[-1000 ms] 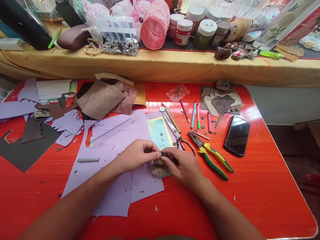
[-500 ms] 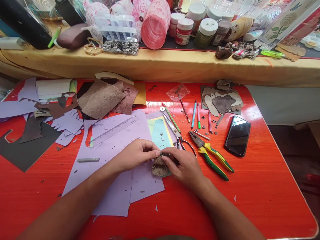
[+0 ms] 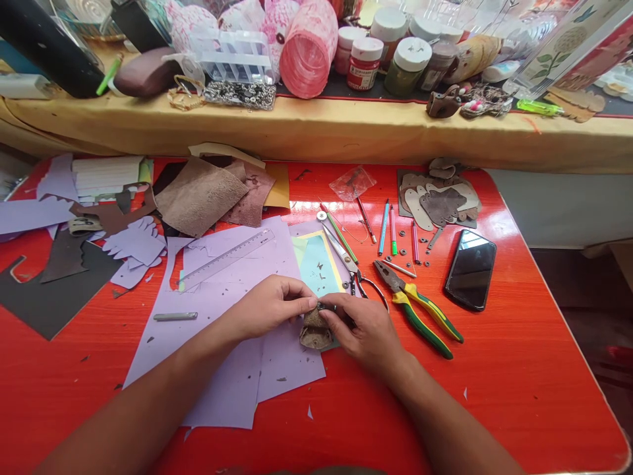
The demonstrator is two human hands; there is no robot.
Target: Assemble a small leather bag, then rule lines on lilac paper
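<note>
A small folded brown leather piece (image 3: pixel 315 336) hangs between my hands, just above the papers. My left hand (image 3: pixel 277 305) pinches its top edge between thumb and index finger. From the other side, my right hand (image 3: pixel 363 323) grips the same piece, its fingers curled and thumb against the leather. A small dark round bit shows at the top edge between the fingertips; I cannot tell exactly what it is. Under the hands lie lilac paper sheets (image 3: pixel 222 369) and a light blue sheet (image 3: pixel 319 264). Scissors (image 3: pixel 341 251) lie just beyond my right hand.
Pliers (image 3: pixel 415 307) with green-yellow handles and a black phone (image 3: pixel 471 269) lie to the right. Pens, a clear ruler (image 3: pixel 225 258) and a grey cutter (image 3: pixel 175 316) are spread about. Leather scraps (image 3: pixel 200 194) sit at the back left; paint jars (image 3: pixel 363 63) line the shelf.
My right fingers have shifted very slightly at the top edge of the leather piece. Otherwise both hands keep their grip and everything else stays in place.
</note>
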